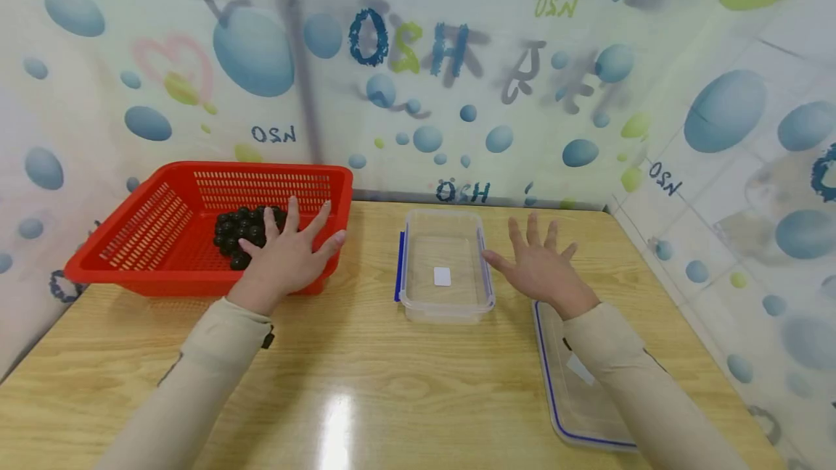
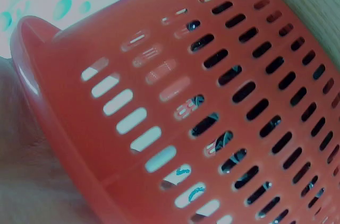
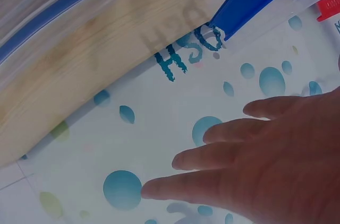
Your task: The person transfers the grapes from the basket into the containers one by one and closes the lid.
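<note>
My left hand (image 1: pixel 284 263) hovers at the front right of a red slotted basket (image 1: pixel 157 276), fingers spread and holding nothing. Inside the basket lies a heap of small, shiny black balls (image 1: pixel 240 229), partly covered by that hand in the head view. The left wrist view is filled by the basket's slotted wall (image 2: pixel 175 75), with dark shapes behind its slots. Beside a clear plastic box (image 1: pixel 447 308), my right hand (image 1: pixel 542 274) is spread and holds nothing, its thumb overlapping the box's right edge. Straight, parted fingers (image 3: pixel 186 184) show in the right wrist view.
A clear lid with a blue seal (image 1: pixel 555 412) lies at the right, partly under my right forearm. A blue clasp (image 1: pixel 400 267) hangs along the box's left side. Behind the wooden table (image 1: pixel 392 397) hangs a patterned curtain (image 1: pixel 424 100), which also lines the right side.
</note>
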`<state>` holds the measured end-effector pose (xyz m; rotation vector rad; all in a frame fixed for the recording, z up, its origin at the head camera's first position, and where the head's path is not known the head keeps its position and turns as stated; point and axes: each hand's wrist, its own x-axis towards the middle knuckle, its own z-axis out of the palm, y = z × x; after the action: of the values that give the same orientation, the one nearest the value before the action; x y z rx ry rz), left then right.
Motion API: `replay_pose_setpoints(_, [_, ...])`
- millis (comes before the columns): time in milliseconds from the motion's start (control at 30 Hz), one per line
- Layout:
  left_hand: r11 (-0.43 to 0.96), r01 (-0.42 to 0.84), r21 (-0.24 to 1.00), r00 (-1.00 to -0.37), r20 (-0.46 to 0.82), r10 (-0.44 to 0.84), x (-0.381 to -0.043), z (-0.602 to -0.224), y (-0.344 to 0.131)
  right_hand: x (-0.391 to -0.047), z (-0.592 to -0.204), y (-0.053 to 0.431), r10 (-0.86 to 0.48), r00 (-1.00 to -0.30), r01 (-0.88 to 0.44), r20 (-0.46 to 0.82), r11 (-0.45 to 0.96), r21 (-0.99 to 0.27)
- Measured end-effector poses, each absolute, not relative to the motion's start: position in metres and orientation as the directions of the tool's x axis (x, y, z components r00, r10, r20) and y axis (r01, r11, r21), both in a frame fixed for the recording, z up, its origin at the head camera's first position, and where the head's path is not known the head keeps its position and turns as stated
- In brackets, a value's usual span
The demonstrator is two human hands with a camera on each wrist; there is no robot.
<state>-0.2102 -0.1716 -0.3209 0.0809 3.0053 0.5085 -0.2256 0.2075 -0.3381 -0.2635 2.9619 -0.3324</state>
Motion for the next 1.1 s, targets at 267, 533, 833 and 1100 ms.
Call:
replay_pose_setpoints(267, [0.935, 0.045, 0.351, -0.994, -0.078, 0.077, -0.211, -0.317, -0.178, -0.228, -0.338, 0.205, -0.207, -0.970, -0.169, -0.131, 0.952, -0.253])
replay_pose_setpoints(533, [0.935, 0.058, 0.351, -0.996, -0.042, 0.078, -0.213, -0.311, -0.194, -0.224, -0.341, 0.207, -0.356, -0.933, -0.283, -0.051, 0.814, -0.507])
replay_pose_setpoints(833, [0.949, 0.072, 0.306, -0.995, -0.038, 0.088, -0.218, -0.316, -0.216, -0.222, -0.349, 0.210, -0.379, -0.925, -0.318, 0.036, 0.718, -0.618])
replay_pose_setpoints(1100, [0.952, 0.032, 0.305, -0.995, -0.085, 0.060, -0.225, -0.321, -0.225, -0.223, -0.364, 0.205, -0.379, -0.925, -0.278, -0.014, 0.703, -0.655])
